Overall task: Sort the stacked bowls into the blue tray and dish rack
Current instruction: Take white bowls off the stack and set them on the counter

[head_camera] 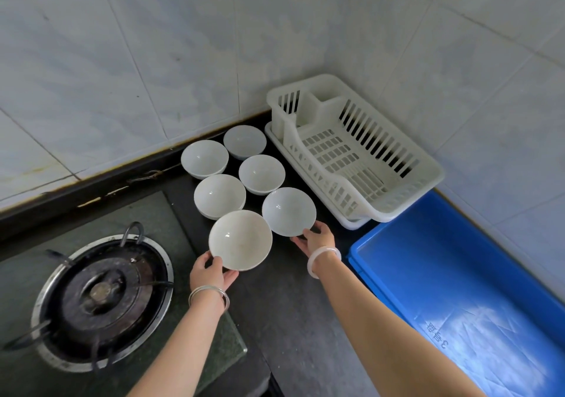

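Dark counter (284,311) by the tiled corner holds 6 bowls in 2 rows. My left hand (211,274) fingers grip the nearest bowl (240,240) by its rim, my right hand (318,239) grips its neighbour (289,211), both beside the empty dish rack (354,149) and blue tray (458,289), ready to carry across.

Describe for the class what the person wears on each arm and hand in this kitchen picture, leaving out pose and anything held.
Both forearms are bare, with no sleeves and no gloves in view. The left hand has thin silver-coloured metal bangles round its wrist, looking like two or three slim rings together. The right hand has one thicker, smooth, pale translucent bangle round its wrist. No rings or watch can be made out.
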